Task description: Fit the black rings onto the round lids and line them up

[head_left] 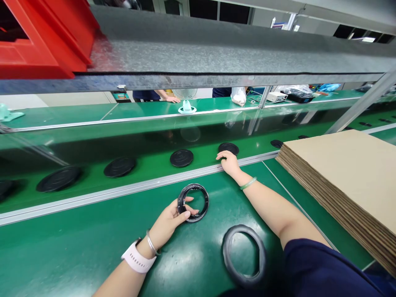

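Observation:
My left hand [173, 215] grips a glossy black plastic ring [204, 209] by its left side, thumb in front and fingers through the opening. It holds the ring over the green table. My right hand [229, 163] reaches across the metal rail to the conveyor belt, fingers apart and slightly bent at the near edge of a black round disc [229, 147]. Whether the fingertips touch that disc I cannot tell. A larger dark grey ring [227, 251] lies on the table below my right forearm.
More black discs [181, 158] lie spaced along the green belt [154, 168]. A stack of cardboard sheets [343, 165] stands at right. Overhead runs a metal shelf [216, 55] with a red bin [58, 45]. Across the belt, another person's hand [172, 99] rests near a small fan [187, 106].

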The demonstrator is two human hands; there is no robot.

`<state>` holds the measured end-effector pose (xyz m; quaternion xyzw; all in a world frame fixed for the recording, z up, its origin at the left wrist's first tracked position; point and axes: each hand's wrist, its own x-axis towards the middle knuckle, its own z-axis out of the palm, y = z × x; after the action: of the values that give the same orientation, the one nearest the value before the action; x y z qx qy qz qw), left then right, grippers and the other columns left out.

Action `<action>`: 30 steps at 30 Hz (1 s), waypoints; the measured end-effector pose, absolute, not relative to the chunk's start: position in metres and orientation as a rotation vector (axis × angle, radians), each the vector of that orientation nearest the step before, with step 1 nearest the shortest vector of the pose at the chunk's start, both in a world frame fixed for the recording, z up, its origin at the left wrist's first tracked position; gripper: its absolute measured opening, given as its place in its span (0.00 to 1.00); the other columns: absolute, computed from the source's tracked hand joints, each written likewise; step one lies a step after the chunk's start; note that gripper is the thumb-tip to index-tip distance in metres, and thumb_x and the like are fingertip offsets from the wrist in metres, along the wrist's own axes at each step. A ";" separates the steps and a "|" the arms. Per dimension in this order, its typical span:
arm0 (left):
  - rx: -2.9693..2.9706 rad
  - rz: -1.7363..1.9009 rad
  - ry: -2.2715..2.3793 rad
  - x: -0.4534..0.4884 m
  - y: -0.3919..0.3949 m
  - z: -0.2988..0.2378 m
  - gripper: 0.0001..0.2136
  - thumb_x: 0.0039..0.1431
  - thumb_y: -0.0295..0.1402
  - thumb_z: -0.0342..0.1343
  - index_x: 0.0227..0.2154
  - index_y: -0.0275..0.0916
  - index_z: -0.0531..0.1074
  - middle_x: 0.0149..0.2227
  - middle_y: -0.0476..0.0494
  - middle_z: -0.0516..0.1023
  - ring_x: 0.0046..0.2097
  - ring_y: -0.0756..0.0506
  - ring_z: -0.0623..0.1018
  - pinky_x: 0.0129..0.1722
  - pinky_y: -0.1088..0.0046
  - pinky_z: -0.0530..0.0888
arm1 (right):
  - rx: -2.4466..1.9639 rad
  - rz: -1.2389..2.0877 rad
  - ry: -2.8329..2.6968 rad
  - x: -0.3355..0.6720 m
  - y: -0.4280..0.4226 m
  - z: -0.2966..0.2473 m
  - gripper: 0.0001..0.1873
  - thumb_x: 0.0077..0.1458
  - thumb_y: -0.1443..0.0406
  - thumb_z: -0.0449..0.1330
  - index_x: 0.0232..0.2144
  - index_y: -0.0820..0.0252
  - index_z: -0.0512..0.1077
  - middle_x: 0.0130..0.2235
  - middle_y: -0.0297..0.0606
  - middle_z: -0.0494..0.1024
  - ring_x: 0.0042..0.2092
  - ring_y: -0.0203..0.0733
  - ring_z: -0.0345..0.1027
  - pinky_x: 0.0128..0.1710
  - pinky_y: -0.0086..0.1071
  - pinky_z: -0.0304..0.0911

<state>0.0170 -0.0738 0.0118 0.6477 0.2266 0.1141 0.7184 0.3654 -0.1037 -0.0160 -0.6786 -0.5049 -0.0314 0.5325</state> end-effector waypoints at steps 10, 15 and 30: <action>1.436 0.253 0.502 0.018 -0.073 0.010 0.29 0.56 0.47 0.63 0.54 0.36 0.63 0.42 0.37 0.81 0.50 0.37 0.79 0.56 0.57 0.70 | -1.626 -0.065 -1.227 0.363 -0.104 -0.013 0.23 0.34 0.79 0.48 0.24 0.55 0.77 0.38 0.33 0.81 0.47 0.46 0.70 0.55 0.43 0.64; 1.436 0.253 0.506 0.018 -0.073 0.011 0.29 0.56 0.47 0.63 0.54 0.36 0.63 0.42 0.37 0.82 0.50 0.37 0.79 0.55 0.58 0.71 | -1.635 -0.057 -1.223 0.363 -0.104 -0.012 0.22 0.36 0.78 0.49 0.24 0.54 0.78 0.37 0.33 0.81 0.47 0.47 0.70 0.54 0.44 0.64; 1.430 0.254 0.517 0.018 -0.075 0.015 0.30 0.54 0.48 0.64 0.53 0.36 0.64 0.41 0.37 0.82 0.50 0.37 0.80 0.54 0.59 0.72 | -1.631 -0.059 -1.216 0.362 -0.104 -0.009 0.20 0.39 0.78 0.50 0.24 0.54 0.77 0.35 0.32 0.81 0.44 0.45 0.71 0.53 0.42 0.64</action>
<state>0.0183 -0.0746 0.0150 0.6464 0.2335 0.1147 0.7173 0.3620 -0.1037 -0.0091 -0.6818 -0.5083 -0.0247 0.5255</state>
